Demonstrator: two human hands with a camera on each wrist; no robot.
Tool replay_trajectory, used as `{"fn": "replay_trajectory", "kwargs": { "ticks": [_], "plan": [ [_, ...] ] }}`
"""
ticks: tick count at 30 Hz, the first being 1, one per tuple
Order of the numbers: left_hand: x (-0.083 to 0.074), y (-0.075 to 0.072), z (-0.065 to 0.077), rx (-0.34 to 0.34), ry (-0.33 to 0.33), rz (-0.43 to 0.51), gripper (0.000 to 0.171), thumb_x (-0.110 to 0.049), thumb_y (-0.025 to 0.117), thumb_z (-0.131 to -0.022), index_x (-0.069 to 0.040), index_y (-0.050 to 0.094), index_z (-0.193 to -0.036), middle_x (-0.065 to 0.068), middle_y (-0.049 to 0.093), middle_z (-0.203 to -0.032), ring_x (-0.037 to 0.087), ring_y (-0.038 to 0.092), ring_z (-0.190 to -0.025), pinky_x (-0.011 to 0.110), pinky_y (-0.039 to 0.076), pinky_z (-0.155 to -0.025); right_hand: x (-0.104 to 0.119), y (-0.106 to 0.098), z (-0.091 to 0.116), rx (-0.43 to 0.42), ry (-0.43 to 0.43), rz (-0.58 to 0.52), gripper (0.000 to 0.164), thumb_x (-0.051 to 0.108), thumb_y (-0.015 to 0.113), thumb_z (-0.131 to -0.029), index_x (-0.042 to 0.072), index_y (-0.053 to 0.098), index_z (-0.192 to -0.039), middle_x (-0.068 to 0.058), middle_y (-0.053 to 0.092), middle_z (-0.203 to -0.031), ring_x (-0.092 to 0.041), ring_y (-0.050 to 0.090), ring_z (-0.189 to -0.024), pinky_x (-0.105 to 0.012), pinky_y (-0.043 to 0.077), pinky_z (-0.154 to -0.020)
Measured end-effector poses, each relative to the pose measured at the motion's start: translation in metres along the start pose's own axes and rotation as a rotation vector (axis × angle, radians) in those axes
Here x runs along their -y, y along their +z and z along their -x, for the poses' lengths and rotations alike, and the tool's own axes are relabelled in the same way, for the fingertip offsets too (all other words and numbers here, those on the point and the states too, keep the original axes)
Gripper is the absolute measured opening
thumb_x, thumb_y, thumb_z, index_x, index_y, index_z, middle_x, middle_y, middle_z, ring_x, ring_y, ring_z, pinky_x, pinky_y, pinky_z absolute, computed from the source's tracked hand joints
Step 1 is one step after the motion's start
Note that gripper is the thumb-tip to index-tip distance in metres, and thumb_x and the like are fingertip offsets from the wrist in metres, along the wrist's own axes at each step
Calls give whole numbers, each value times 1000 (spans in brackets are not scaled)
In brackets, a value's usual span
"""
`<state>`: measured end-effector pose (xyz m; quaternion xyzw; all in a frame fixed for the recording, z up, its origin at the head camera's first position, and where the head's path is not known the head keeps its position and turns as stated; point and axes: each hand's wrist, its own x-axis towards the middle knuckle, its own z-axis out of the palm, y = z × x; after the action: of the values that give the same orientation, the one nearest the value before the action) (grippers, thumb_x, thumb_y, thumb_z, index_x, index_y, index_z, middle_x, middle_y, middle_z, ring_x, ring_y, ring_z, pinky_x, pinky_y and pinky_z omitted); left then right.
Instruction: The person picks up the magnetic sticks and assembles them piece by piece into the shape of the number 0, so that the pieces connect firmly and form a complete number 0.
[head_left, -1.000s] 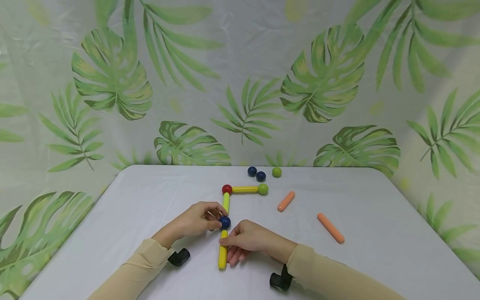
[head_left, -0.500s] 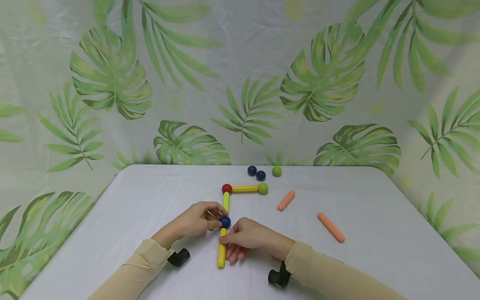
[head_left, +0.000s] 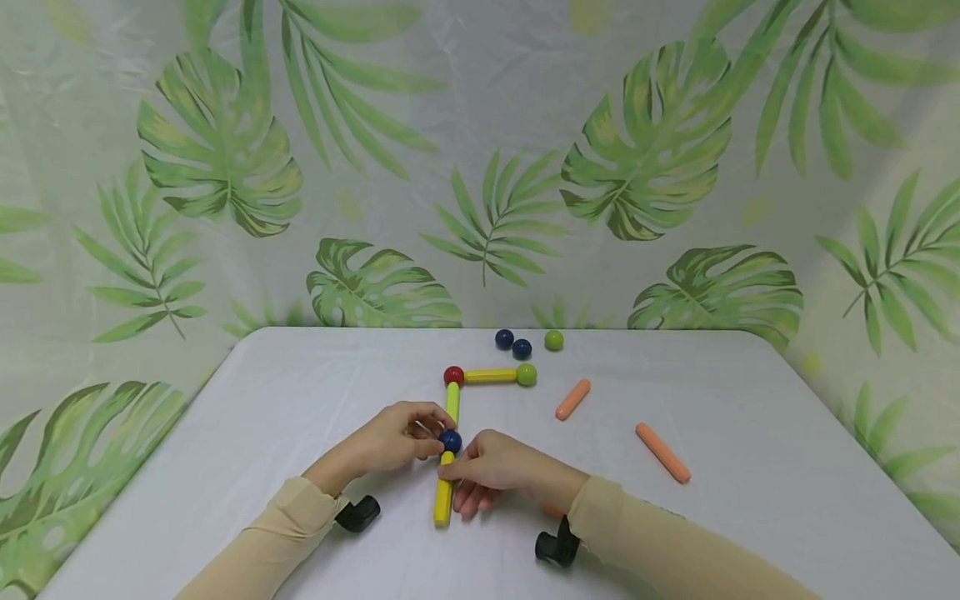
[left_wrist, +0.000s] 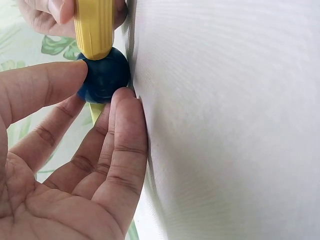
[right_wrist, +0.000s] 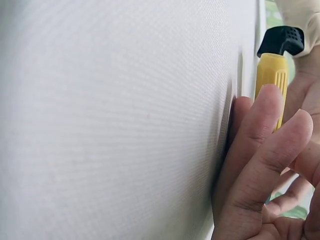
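The blue ball (head_left: 450, 441) sits at the middle of the near part of the tabletop (head_left: 300, 375), pinched between the thumb and fingers of the left hand (head_left: 401, 435). The near yellow stick (head_left: 443, 500) meets its near side, contact confirmed in the left wrist view; the stick points toward the wearer. The right hand (head_left: 498, 465) grips that stick near its ball end, thumb laid across the top, the lower fingers to the stick's right. Beyond the blue ball, the lime stick (head_left: 452, 402) runs to the red ball (head_left: 453, 377); its near joint is partly covered by the left fingers. From the red ball, the far yellow stick (head_left: 490, 376) extends right to the green ball (head_left: 527, 374). Lying apart at right: a short orange stick (head_left: 573, 400) and a longer orange stick (head_left: 663, 452). An orange piece (head_left: 553, 510) shows partly beneath the right wrist. Near the far edge: two dark blue balls (head_left: 522, 349) and a second green ball (head_left: 554, 340). Behind hangs a leaf-printed backdrop (head_left: 510, 83).
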<state>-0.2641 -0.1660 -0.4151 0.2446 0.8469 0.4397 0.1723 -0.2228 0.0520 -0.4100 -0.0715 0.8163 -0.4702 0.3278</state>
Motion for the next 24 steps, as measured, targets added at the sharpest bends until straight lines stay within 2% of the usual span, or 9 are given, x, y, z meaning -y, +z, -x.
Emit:
{"fn": "replay_trajectory", "kwargs": {
  "ticks": [6,12,19,24],
  "plan": [
    [-1,0,0,-1,-6,1,24,-12,75,-98,-11,73,-122,10,72,-111,19,67,-91,33,55,-74,1,-3,3,6,-10,16,37,41,71,-104,7,79,-91,0,73,-68,-7,63,-53,-15,49,-53],
    [-3,0,1,-1,-10,6,23,-14,75,-99,-12,73,-122,10,72,-112,19,68,-92,34,55,-72,3,-15,11,-16,-52,79,33,37,72,-104,7,78,-93,-1,75,-71,-8,65,-57,-17,51,-55],
    [-4,2,-1,-8,-24,13,23,-16,76,-99,-12,73,-121,10,72,-111,18,68,-89,33,56,-73,6,-40,26,-56,-110,135,30,35,72,-104,5,75,-101,-3,78,-80,-11,71,-66,-23,56,-58],
    [-4,3,0,-7,-38,23,24,-17,77,-99,-13,73,-122,9,73,-112,18,67,-89,33,56,-75,8,-66,30,-133,-99,181,31,36,70,-105,6,73,-107,-3,81,-86,-12,75,-70,-25,55,-60]
  ]
}}
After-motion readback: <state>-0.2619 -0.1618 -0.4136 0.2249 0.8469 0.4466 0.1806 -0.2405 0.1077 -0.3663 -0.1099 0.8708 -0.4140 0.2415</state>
